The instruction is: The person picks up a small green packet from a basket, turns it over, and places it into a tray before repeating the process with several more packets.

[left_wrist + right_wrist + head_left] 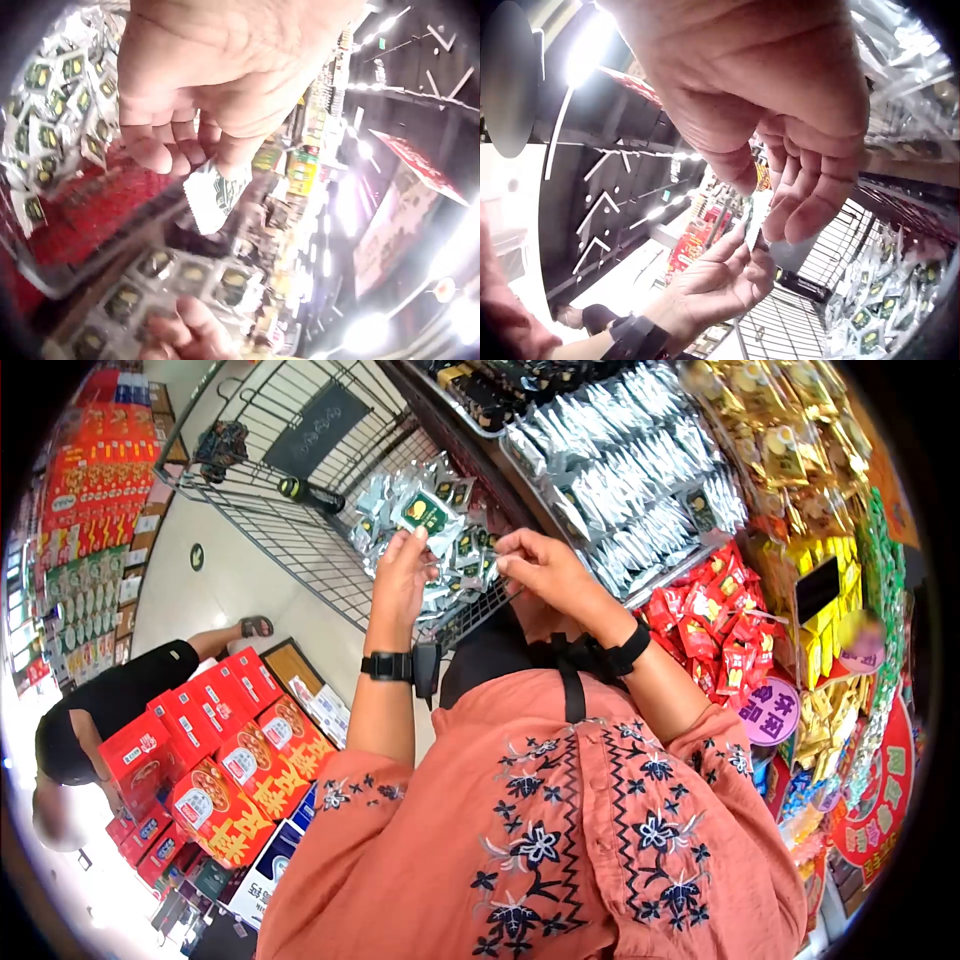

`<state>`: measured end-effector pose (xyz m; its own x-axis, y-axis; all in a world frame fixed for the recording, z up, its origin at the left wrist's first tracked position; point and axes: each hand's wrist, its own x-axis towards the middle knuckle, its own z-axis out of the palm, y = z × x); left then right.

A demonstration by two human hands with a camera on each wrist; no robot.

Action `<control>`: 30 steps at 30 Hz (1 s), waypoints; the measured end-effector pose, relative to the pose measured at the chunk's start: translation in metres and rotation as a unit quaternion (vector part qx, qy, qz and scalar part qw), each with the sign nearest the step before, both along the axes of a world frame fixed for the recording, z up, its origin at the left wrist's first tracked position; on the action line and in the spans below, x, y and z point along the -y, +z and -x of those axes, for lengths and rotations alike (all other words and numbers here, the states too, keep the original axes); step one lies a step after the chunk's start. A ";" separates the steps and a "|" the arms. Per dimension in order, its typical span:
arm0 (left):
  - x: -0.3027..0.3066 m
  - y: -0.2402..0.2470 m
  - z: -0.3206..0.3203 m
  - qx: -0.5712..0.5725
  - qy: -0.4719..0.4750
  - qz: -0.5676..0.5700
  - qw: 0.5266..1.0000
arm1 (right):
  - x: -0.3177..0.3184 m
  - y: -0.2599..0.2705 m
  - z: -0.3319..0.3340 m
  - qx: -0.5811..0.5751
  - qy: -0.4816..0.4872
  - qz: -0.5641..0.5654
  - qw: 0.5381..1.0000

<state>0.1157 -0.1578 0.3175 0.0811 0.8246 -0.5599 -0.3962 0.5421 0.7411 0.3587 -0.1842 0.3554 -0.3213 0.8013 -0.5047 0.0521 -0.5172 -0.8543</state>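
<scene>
The left hand (402, 575) pinches a small green and silver packet (424, 512) by its lower edge, over the shopping cart; in the left wrist view the packet (216, 196) hangs between thumb and fingers. Many like packets (465, 565) lie heaped in the cart below. The right hand (548, 572) is to the right of the left, over the cart's edge, its fingers loosely bent. In the right wrist view the right hand (780, 142) has nothing visible between thumb and fingers, and the held packet (757, 217) is beyond them in the left hand.
Trays of silver packets (630, 460) stand right of the cart (290, 550), with red packets (715, 625) and gold packets (790, 420) beside them. A dark bottle-like object (312, 494) lies in the cart. Red boxes (215, 705) and a bending person (110, 705) are at left.
</scene>
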 end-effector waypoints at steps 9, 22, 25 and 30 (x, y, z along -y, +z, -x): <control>0.032 0.085 -0.102 0.071 -0.068 -0.117 0.988 | 0.022 0.060 -0.049 -0.128 -0.144 -0.085 0.978; 0.037 0.099 -0.185 -0.027 -0.248 -0.116 0.961 | 0.068 0.058 -0.135 -0.139 -0.289 -0.186 0.929; 0.033 0.097 -0.200 -0.073 -0.282 -0.124 0.949 | 0.080 0.053 -0.158 -0.076 -0.327 -0.189 0.923; 0.031 0.095 -0.233 -0.062 -0.345 -0.129 0.928 | 0.084 0.027 -0.192 0.030 -0.392 -0.201 0.897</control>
<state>0.3491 -0.1886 0.4124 0.5879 0.7076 -0.3919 0.0764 0.4338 0.8978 0.5511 -0.2679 0.3827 0.4379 0.8908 -0.1211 -0.1411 -0.0650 -0.9879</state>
